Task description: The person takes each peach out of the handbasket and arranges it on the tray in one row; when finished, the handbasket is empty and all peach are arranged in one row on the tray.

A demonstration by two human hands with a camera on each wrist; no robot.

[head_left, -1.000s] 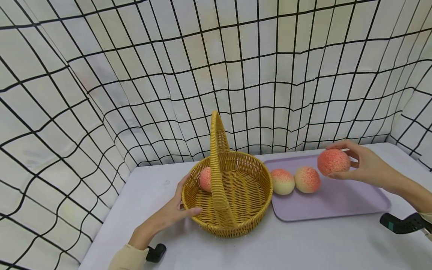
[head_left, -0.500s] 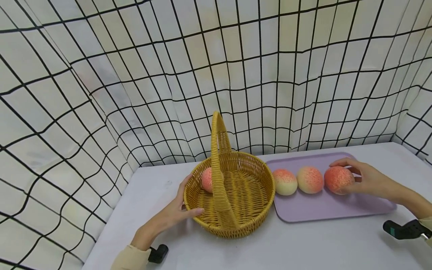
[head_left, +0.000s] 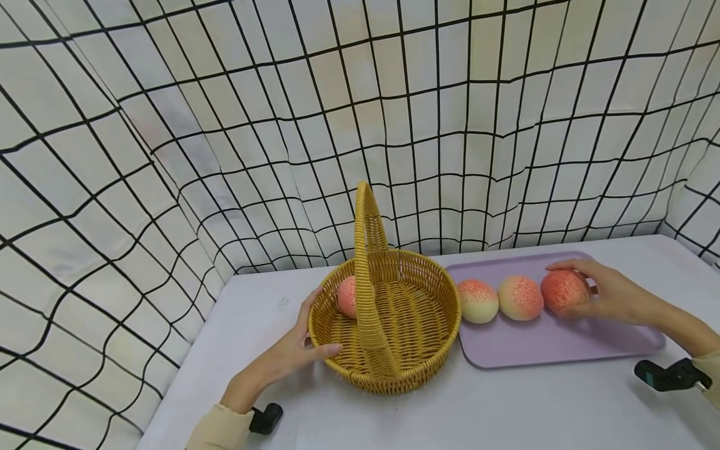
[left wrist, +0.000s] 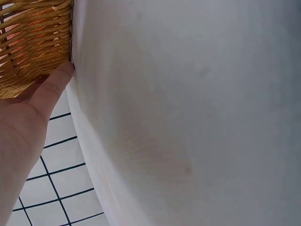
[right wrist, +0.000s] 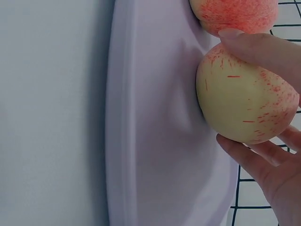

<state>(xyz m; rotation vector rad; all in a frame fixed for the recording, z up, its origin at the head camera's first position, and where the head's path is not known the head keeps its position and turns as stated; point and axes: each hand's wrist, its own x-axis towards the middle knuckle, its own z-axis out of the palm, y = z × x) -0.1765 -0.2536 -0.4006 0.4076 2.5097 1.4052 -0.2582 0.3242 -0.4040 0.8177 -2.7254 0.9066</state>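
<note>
Purple tray (head_left: 523,347) carries rightmost peach (head_left: 562,291); right hand (head_left: 613,295) grip wrapped round it, thumb opposite fingers, presumably for even hold. Left hand (head_left: 294,348) grip straddles wicker basket (head_left: 388,384) rim, likely steadying it.

Bright and evenly lit in the head view, dimmer and cooler in both wrist views.
Softly shadowed on the tray (right wrist: 150,141) beside the right grip (head_left: 613,299), sharp on the flecked peach (right wrist: 242,101) held there; soft-focused across the tabletop (left wrist: 207,94) next to the left grip (head_left: 288,353), darkening farther away from it.
</note>
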